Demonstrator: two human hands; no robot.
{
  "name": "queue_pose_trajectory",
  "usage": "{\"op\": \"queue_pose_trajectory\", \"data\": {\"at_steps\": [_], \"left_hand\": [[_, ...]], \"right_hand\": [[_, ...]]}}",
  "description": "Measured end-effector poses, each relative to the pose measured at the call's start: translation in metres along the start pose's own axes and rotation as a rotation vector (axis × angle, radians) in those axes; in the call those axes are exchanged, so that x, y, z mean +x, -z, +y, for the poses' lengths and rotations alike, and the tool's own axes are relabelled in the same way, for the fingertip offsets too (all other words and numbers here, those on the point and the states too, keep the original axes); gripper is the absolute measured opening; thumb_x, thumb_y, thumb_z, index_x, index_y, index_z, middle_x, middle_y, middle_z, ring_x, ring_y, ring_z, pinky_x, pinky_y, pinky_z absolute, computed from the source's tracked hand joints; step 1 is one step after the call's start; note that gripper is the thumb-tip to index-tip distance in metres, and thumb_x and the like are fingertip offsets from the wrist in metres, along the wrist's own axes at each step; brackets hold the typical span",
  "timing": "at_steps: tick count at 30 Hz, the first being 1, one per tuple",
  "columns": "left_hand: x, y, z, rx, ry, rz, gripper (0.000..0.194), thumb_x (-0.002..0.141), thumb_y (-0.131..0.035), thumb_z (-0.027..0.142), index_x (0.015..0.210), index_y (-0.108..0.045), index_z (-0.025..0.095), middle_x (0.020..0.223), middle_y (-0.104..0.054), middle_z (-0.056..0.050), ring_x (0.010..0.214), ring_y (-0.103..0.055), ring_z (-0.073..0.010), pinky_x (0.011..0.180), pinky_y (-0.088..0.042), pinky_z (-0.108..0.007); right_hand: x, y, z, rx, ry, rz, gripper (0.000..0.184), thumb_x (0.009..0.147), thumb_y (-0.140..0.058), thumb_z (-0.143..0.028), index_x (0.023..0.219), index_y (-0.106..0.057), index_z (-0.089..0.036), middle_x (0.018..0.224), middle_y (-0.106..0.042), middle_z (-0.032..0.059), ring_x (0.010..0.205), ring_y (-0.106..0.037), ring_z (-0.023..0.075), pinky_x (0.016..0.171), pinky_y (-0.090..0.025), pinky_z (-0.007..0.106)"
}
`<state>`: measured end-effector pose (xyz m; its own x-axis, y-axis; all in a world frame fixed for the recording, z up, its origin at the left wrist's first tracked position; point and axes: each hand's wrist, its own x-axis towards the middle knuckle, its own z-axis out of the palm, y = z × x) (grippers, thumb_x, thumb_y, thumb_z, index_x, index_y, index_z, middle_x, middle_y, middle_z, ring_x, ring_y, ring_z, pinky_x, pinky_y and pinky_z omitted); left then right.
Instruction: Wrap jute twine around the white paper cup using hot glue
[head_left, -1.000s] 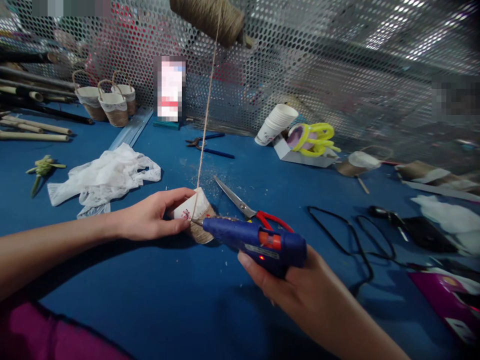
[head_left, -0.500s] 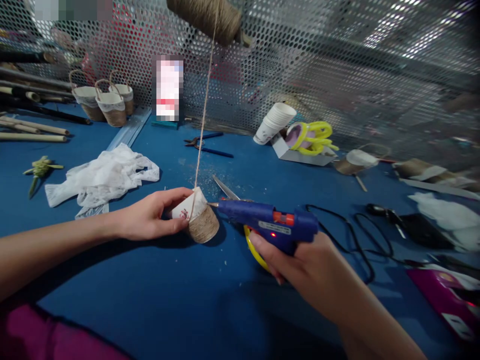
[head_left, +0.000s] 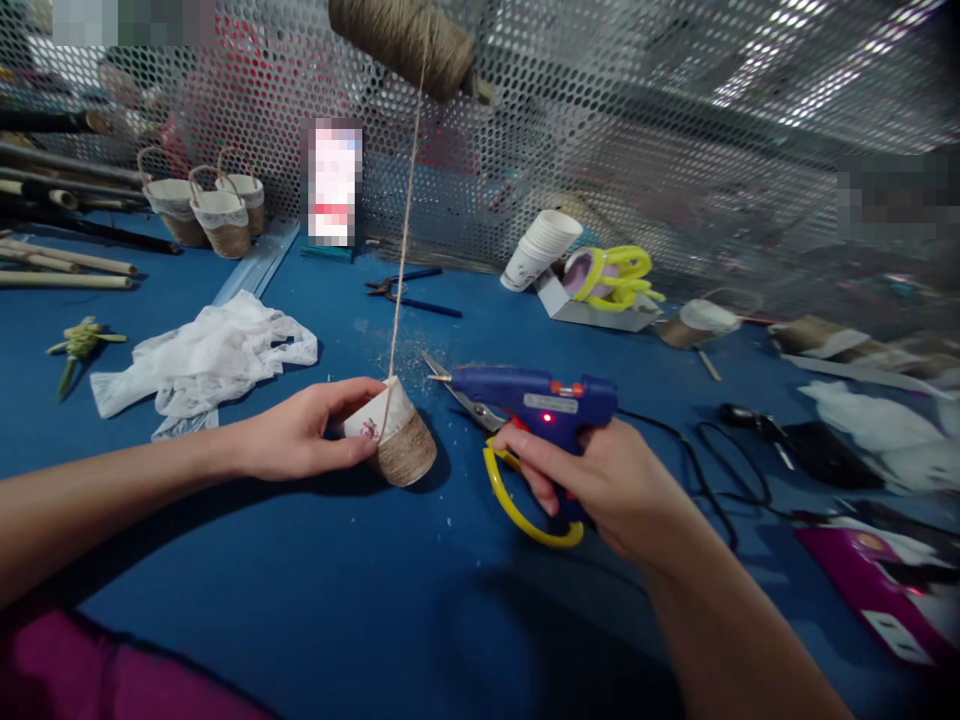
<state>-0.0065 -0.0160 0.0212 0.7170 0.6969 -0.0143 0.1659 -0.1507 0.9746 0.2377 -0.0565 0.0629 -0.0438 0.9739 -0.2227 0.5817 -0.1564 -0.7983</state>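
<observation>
My left hand is wrapped round a white paper cup tilted on its side, its lower part wound with brown twine. A strand of that twine runs taut from the cup up to a spool hanging at the top. In my right hand is a blue glue gun with a red light lit. Its nozzle points left and stays apart from the cup. Yellow-handled scissors lie beneath the glue gun, partly hidden by it and my right hand.
White lace fabric lies left of the cup. Behind it stand several twine-wrapped cups with handles. Pliers lie at the back, near stacked paper cups and a box with yellow-handled scissors. A black cord trails rightward.
My right hand has drawn the glue gun's nozzle up and away from the cup, uncovering more of the scissors. My left hand keeps the cup in nearly the same place.
</observation>
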Motion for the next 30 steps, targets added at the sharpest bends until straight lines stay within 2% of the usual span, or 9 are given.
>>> {"op": "queue_pose_trajectory", "data": {"at_steps": [2, 4, 6, 9, 11, 17, 21, 25, 30], "left_hand": [[0.0, 0.0, -0.001, -0.003, -0.002, 0.001, 0.035, 0.08, -0.052, 0.023, 0.112, -0.045, 0.012, 0.103, -0.059, -0.009, 0.091, -0.057, -0.0184, 0.076, -0.048, -0.026], [0.0, 0.0, -0.002, 0.014, -0.014, 0.001, 0.037, 0.079, -0.052, 0.025, 0.113, -0.046, 0.013, 0.103, -0.059, -0.009, 0.091, -0.057, -0.0184, 0.077, -0.047, -0.027], [0.0, 0.001, -0.003, 0.051, -0.022, 0.008, 0.037, 0.079, -0.052, 0.028, 0.112, -0.047, 0.013, 0.101, -0.059, -0.008, 0.089, -0.056, -0.0186, 0.077, -0.047, -0.028], [0.001, 0.001, -0.003, 0.099, -0.013, 0.015, 0.035, 0.08, -0.051, 0.031, 0.109, -0.05, 0.012, 0.098, -0.059, -0.008, 0.086, -0.056, -0.0186, 0.074, -0.047, -0.029], [0.001, 0.001, -0.003, 0.111, -0.002, 0.008, 0.032, 0.081, -0.049, 0.032, 0.105, -0.052, 0.012, 0.095, -0.059, -0.007, 0.083, -0.055, -0.0179, 0.072, -0.047, -0.029], [0.001, 0.001, -0.003, 0.161, -0.001, 0.005, 0.026, 0.08, -0.048, 0.031, 0.091, -0.056, 0.009, 0.083, -0.058, -0.006, 0.073, -0.052, -0.0147, 0.065, -0.044, -0.026], [0.002, 0.0, -0.001, 0.205, 0.004, 0.02, 0.025, 0.079, -0.047, 0.03, 0.086, -0.057, 0.009, 0.078, -0.055, -0.004, 0.069, -0.049, -0.0137, 0.062, -0.042, -0.026], [0.002, 0.0, 0.002, 0.225, -0.012, 0.013, 0.025, 0.078, -0.046, 0.03, 0.085, -0.057, 0.008, 0.077, -0.054, -0.005, 0.068, -0.048, -0.0139, 0.063, -0.042, -0.027], [0.001, -0.001, 0.003, 0.243, -0.024, 0.025, 0.023, 0.078, -0.047, 0.03, 0.083, -0.056, 0.009, 0.075, -0.055, -0.004, 0.068, -0.048, -0.0142, 0.063, -0.041, -0.027]], "right_hand": [[0.009, 0.009, 0.008, 0.074, 0.02, 0.074, 0.022, 0.072, -0.059, -0.041, 0.069, -0.06, -0.018, 0.048, -0.052, -0.0038, 0.045, -0.049, 0.0097, 0.043, -0.04, 0.022], [0.022, 0.018, 0.016, 0.085, 0.047, 0.24, 0.025, 0.069, -0.063, -0.04, 0.08, -0.062, -0.018, 0.069, -0.061, -0.0004, 0.058, -0.055, 0.0112, 0.051, -0.044, 0.023], [0.037, 0.025, 0.026, 0.035, -0.018, 0.395, 0.025, 0.067, -0.065, -0.039, 0.078, -0.06, -0.016, 0.071, -0.062, 0.0017, 0.057, -0.054, 0.0118, 0.052, -0.044, 0.024], [0.059, 0.031, 0.04, 0.011, -0.088, 0.41, 0.023, 0.071, -0.062, -0.035, 0.066, -0.057, -0.014, 0.055, -0.055, 0.0006, 0.045, -0.047, 0.0094, 0.044, -0.04, 0.025], [0.072, 0.032, 0.047, -0.001, -0.115, 0.382, 0.022, 0.075, -0.06, -0.033, 0.066, -0.057, -0.012, 0.057, -0.056, 0.0023, 0.046, -0.049, 0.0092, 0.046, -0.043, 0.025], [0.089, 0.036, 0.053, -0.18, -0.147, 0.35, 0.025, 0.085, -0.05, -0.032, 0.102, -0.055, -0.015, 0.099, -0.058, 0.0049, 0.081, -0.058, 0.0142, 0.069, -0.049, 0.033], [0.081, 0.033, 0.036, -0.278, -0.024, 0.393, 0.024, 0.077, -0.058, -0.031, 0.06, -0.054, -0.015, 0.067, -0.056, 0.004, 0.069, -0.055, 0.0149, 0.058, -0.042, 0.026], [0.071, 0.01, 0.001, -0.268, 0.155, 0.286, 0.026, 0.074, -0.059, -0.036, 0.056, -0.053, -0.018, 0.059, -0.053, 0.002, 0.063, -0.052, 0.0138, 0.053, -0.038, 0.025], [0.072, -0.035, -0.041, -0.054, 0.33, -0.097, 0.025, 0.079, -0.051, -0.041, 0.079, -0.061, -0.018, 0.068, -0.057, -0.0016, 0.056, -0.048, 0.008, 0.053, -0.04, 0.022]]}}
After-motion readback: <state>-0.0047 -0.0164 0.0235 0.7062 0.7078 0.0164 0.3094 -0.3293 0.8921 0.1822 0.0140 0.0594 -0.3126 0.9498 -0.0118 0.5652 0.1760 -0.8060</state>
